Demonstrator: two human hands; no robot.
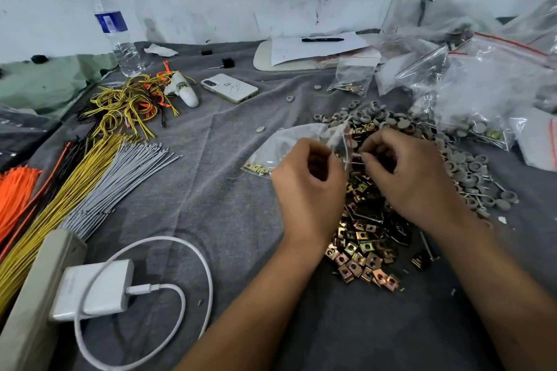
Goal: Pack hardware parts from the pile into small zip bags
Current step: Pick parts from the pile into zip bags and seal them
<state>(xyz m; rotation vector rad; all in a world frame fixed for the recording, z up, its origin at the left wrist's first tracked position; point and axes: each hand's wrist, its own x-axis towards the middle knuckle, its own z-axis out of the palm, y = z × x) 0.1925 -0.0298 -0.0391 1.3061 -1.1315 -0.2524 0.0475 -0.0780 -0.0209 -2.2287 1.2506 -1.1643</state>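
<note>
Zip bag (289,141): lies flat on the cloth, long axis running left from its mouth, body left of the clip pile (364,238). Left hand (307,181) pinches the mouth's near edge; right hand (410,172) pinches the opposite edge, directly over the pile and nearer the parts.

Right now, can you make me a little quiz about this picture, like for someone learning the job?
1. True or false: both hands, left hand and right hand, are at the mouth of the small zip bag.
2. Which lies nearest the phone? A) pen B) charger C) water bottle
3. Fill in: the round caps in the pile are ____ in colour.

Key: 1 true; 2 C; 3 grey.
</note>
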